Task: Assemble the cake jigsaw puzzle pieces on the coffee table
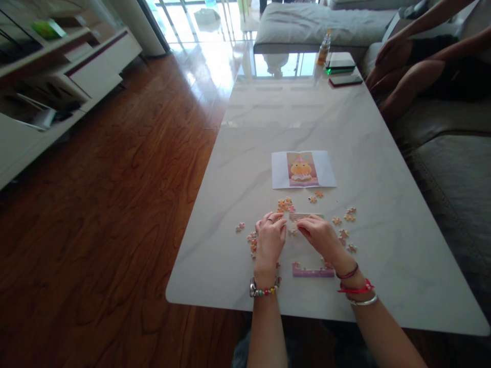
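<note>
Both my hands rest on a white marble table [238, 168] over a small jigsaw puzzle. My left hand [270, 240] lies with fingers curled down at the left end of a joined top strip of pieces [301, 216]. My right hand [320, 235] pinches at the same strip from the right; what its fingertips hold is too small to make out. A joined bottom strip of pink pieces [311, 271] lies near my wrists. Loose puzzle pieces [286, 204] are scattered around. A printed reference picture [303, 169] of a yellow figure lies beyond them.
At the table's far end stand a bottle [324, 47], a dark box [339, 65] and a phone [345, 81]. Another person's arms and legs [406, 76] rest on the grey sofa [452, 174] at right. White shelving [57, 82] lines the left wall over wood floor.
</note>
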{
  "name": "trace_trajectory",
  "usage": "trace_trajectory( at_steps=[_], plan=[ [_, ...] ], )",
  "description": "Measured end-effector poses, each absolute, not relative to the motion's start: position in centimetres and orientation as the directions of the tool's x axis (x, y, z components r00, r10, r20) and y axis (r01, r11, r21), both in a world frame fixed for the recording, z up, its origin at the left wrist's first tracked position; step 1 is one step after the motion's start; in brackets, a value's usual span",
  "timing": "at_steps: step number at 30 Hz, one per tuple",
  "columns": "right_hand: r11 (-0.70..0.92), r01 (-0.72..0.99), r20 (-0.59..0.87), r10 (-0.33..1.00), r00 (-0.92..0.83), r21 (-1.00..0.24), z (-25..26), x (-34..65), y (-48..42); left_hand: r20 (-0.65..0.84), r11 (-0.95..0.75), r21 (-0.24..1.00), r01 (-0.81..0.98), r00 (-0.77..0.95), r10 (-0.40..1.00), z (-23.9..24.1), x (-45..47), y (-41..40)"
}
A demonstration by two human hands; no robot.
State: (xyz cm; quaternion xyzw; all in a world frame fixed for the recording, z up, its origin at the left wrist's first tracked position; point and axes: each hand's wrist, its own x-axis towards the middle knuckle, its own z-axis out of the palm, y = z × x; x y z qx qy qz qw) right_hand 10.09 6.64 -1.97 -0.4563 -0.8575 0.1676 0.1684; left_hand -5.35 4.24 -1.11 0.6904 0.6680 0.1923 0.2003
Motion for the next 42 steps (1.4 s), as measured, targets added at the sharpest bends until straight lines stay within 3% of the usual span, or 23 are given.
trace_trajectory(
  at_steps=[12,42],
  plan=[
    [0.471,0.719,0.137,0.87,-0.473,-0.51,-2.8,11.2,6.3,-0.003,-0.038,0.541,0.84,0.047,0.999,-1.4,-5.2,4.2],
    [0.431,0.716,0.188,0.899,-0.396,-0.549,-4.2,10.7,5.7,0.036,-0.086,0.475,0.876,0.078,0.996,-1.5,-4.8,4.1]
  ],
)
